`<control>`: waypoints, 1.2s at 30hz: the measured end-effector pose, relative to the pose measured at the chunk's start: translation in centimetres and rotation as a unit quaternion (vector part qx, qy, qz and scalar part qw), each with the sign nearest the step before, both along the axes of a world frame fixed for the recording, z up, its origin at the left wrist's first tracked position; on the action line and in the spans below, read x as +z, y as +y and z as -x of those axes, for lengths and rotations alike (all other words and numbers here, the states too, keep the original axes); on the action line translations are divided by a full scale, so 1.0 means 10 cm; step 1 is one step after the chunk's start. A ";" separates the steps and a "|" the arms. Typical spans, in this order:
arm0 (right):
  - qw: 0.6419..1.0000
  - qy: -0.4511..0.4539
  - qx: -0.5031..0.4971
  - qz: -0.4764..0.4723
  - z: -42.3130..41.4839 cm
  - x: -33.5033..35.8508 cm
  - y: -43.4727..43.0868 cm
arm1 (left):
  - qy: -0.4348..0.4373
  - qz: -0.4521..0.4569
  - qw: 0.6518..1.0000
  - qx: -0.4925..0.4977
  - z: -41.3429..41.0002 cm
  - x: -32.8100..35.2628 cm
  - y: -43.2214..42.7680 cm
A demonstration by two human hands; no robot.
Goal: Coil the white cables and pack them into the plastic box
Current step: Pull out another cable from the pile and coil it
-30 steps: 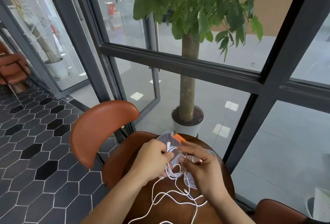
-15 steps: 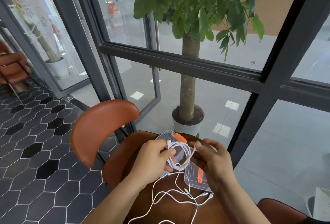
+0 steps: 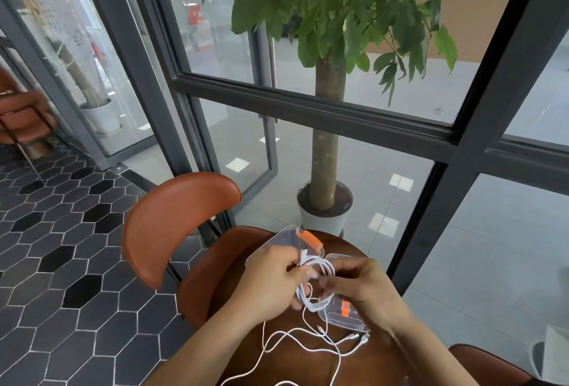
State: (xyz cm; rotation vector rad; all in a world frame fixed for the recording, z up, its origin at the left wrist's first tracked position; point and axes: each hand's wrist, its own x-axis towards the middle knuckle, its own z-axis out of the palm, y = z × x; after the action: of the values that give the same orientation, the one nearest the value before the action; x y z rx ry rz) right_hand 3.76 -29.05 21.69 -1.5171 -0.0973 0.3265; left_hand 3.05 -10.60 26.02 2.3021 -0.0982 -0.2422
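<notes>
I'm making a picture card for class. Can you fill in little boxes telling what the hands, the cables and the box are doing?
left hand: pinching the loops of white cable
right hand: gripping the other side of the same loops
cable coil: a few loops, held above the table between both hands
loose cable: trailing from the coil, spread over the table
plastic box: clear with orange clips, open, partly hidden by the hands
table: round, brown
chair: brown, left of the table
potted tree: behind the table, by the window
</notes>
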 end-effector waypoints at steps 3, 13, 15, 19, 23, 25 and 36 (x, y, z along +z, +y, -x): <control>0.998 0.040 -0.030 -0.030 0.00 -0.01 0.02 | 0.030 0.044 0.998 0.021 0.02 -0.04 -0.03; 0.995 0.057 -0.044 -0.066 -0.03 0.03 0.09 | 0.028 0.191 0.976 0.099 0.04 -0.10 0.03; 0.983 0.090 -0.031 -0.157 -0.03 0.02 0.10 | 0.035 0.220 0.969 0.106 0.04 -0.08 0.05; 0.936 0.150 -0.023 -0.317 0.09 -0.08 0.19 | 0.028 0.190 0.976 0.102 0.03 -0.14 0.10; 0.988 -0.048 -0.145 -0.017 0.17 -0.17 0.30 | 0.000 0.137 0.985 0.101 0.10 -0.21 0.06; 0.969 -0.137 -0.176 0.102 0.19 -0.16 0.40 | -0.007 0.169 0.978 0.118 0.12 -0.23 0.03; 0.965 -0.160 -0.162 0.127 0.25 -0.20 0.39 | 0.122 0.382 0.908 0.122 0.12 -0.14 0.08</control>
State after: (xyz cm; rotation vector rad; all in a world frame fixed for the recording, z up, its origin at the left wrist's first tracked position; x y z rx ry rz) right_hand 1.27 -25.17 19.71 -1.7989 -0.0617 -0.1785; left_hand 1.82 -9.82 24.57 1.4692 0.1943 -0.2960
